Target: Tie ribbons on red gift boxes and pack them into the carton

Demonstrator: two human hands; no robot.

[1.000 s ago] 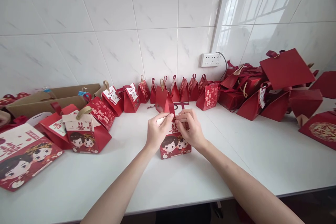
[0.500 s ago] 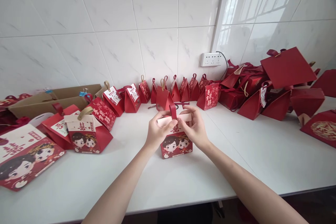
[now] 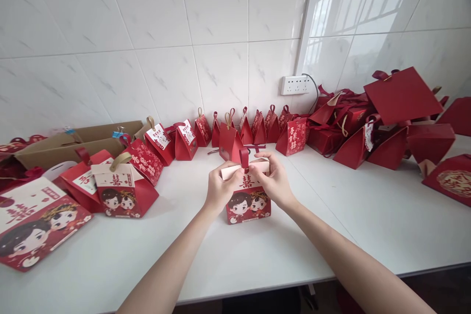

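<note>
Pinching the top of a cartoon-printed box (image 3: 248,202), the left hand (image 3: 222,184) and the right hand (image 3: 274,181) are both clamping on it, thumbs pressing the front close together, fingers curling behind. The box is standing upright near the middle of the white table (image 3: 312,243), its long axis running vertically and its pictured face turning toward the viewer. A dark-red ribbon loop (image 3: 244,156) is pointing upward between the hands. On the front, a red 囍 (image 3: 246,182) is showing beneath the thumbs, above two cartoon heads. To the left, a second cartoon box (image 3: 117,198) is bearing the same 囍, beside fine print too small to read. Farther back, a floral red box (image 3: 293,136) is displaying 吾家有囍. At far right, a gold-lettered box (image 3: 451,179) is carrying characters too ornate to make out.
</note>
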